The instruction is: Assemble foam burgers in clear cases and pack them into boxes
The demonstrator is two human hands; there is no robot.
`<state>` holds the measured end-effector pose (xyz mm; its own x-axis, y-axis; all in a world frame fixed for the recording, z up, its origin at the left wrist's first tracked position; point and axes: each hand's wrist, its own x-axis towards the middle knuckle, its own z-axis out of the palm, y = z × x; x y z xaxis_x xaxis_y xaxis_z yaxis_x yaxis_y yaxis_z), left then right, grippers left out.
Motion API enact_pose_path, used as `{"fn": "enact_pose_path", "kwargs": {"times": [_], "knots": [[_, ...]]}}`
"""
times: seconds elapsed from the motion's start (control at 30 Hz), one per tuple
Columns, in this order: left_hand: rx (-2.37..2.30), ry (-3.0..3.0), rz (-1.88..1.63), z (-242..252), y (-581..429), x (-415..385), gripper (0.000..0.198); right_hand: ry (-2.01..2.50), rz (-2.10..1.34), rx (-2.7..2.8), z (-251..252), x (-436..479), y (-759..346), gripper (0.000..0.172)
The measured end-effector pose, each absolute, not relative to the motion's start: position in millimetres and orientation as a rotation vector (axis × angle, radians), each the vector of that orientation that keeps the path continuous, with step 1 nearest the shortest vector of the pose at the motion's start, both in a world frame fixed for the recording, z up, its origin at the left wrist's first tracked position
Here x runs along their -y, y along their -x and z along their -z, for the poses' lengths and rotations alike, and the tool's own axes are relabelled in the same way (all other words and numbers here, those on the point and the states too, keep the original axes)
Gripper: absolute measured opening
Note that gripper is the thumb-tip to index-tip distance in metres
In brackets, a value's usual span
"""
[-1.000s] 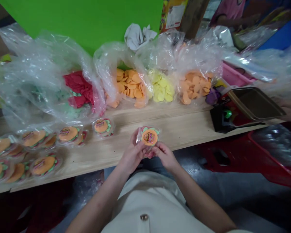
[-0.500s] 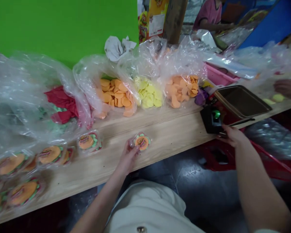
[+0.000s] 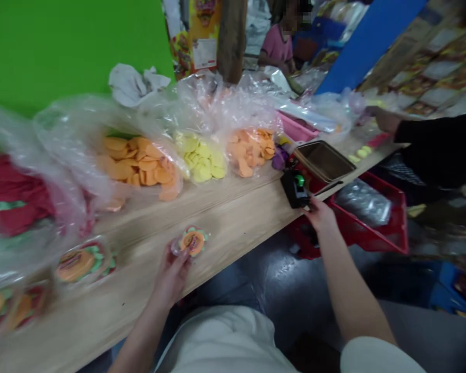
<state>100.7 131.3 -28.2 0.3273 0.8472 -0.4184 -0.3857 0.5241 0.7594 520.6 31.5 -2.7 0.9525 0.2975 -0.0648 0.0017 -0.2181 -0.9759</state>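
My left hand [image 3: 174, 272] grips a small clear plastic case at the table's front, thumb on its edge. Inside the case sits a foam burger [image 3: 193, 241] with an orange top, a printed label and green and red layers. Farther right, my right hand [image 3: 319, 212] has its fingers drawn together at the front end of a black tape dispenser [image 3: 294, 189] with a green roll core. Whatever is between those fingers is too small to make out. Left of my left hand stands another cased foam burger [image 3: 77, 263], with more cases at the lower left.
Along the back lie clear bags of orange foam discs [image 3: 140, 158], yellow foam pieces [image 3: 204, 155] and red foam [image 3: 19, 191]. A brown tray [image 3: 326, 159] and pink basket [image 3: 297, 127] lie beyond the dispenser. A red crate [image 3: 398, 223] stands below. A co-worker's dark sleeve [image 3: 438, 145] reaches in.
The view has swung to the right, so the table's things appear farther left. My left hand still holds the cased burger. My right hand stays at the tape dispenser.
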Motion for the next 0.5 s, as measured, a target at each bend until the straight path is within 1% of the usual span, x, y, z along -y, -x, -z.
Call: {"fn": "enact_pose_path", "kwargs": {"times": [0.1, 0.23, 0.4, 0.5], "knots": [[-0.907, -0.607, -0.859, 31.5, -102.5, -134.0, 0.038, 1.668, -0.288, 0.129, 22.9, -22.5, -515.5, 0.016], [-0.912, -0.596, -0.884, 28.2, -107.6, -134.2, 0.037, 1.599, -0.227, 0.048, 41.1, -26.9, -511.4, 0.013], [-0.829, -0.457, -0.818, 10.1, -108.5, -131.0, 0.035, 1.651, -0.148, -0.037, 40.0, -37.9, -495.0, 0.015], [-0.816, -0.407, -0.841, 0.7, -103.4, -131.5, 0.036, 1.691, -0.213, 0.021, 32.3, -41.3, -474.1, 0.018]]}}
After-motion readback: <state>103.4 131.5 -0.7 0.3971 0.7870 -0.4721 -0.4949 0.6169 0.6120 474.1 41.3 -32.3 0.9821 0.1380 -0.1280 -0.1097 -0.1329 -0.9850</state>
